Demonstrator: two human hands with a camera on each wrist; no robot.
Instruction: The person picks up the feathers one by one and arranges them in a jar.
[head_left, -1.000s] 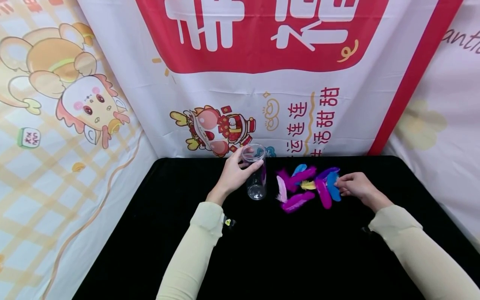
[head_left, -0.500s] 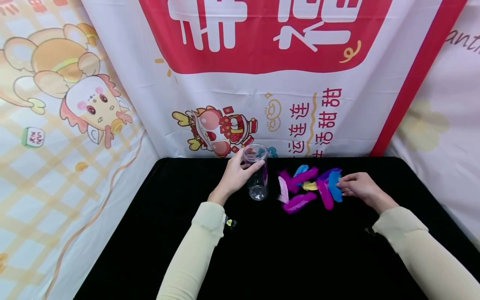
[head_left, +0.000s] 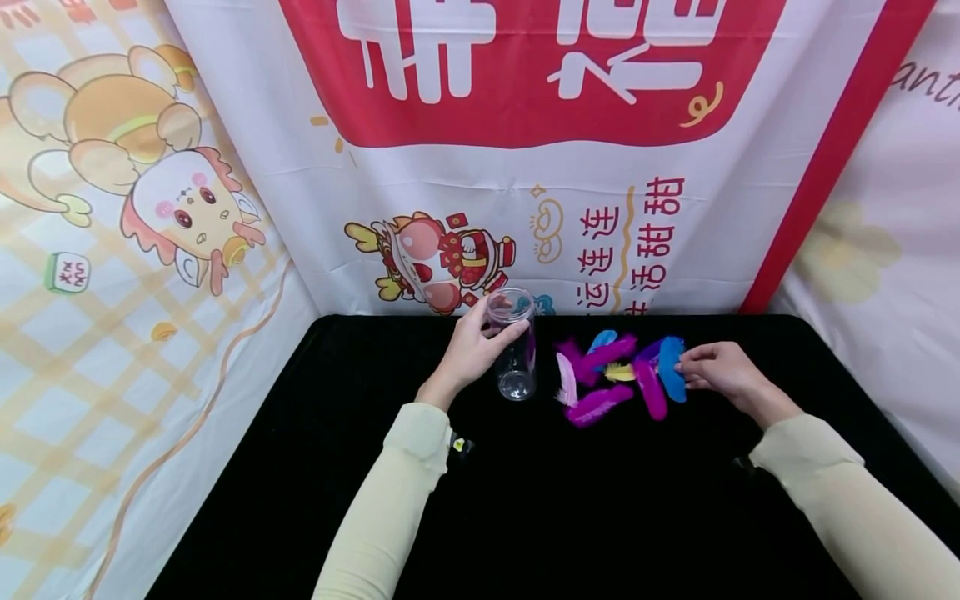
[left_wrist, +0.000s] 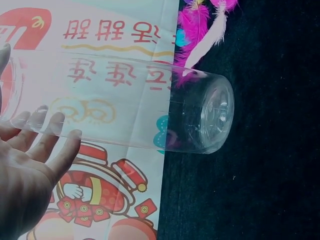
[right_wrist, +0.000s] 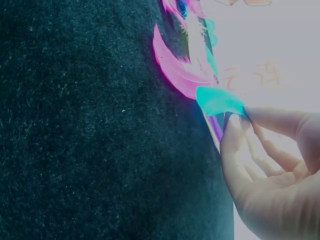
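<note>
My left hand [head_left: 471,348] grips a clear plastic jar [head_left: 516,367] near its top, thumb and fingers on either side. The jar is upright with an open mouth, and nothing shows inside it; in the left wrist view the fingertips [left_wrist: 59,120] press its clear wall [left_wrist: 190,112]. Right of the jar lies a loose group of feathers: magenta [head_left: 600,405], pale pink [head_left: 567,379], yellow [head_left: 619,372] and purple. At the group's right end my right hand [head_left: 723,375] pinches a blue feather [head_left: 672,375] between thumb and fingertips, as the right wrist view also shows [right_wrist: 220,101].
A black cloth-covered table [head_left: 600,517] lies under everything. At its far edge hangs a white and red printed banner [head_left: 450,183]. A patterned cloth [head_left: 97,333] hangs on the left, and a pale cloth [head_left: 885,275] on the right.
My right hand has shifted slightly to the right with the blue feather, which has turned a little more upright. The left hand still holds the jar in place.
</note>
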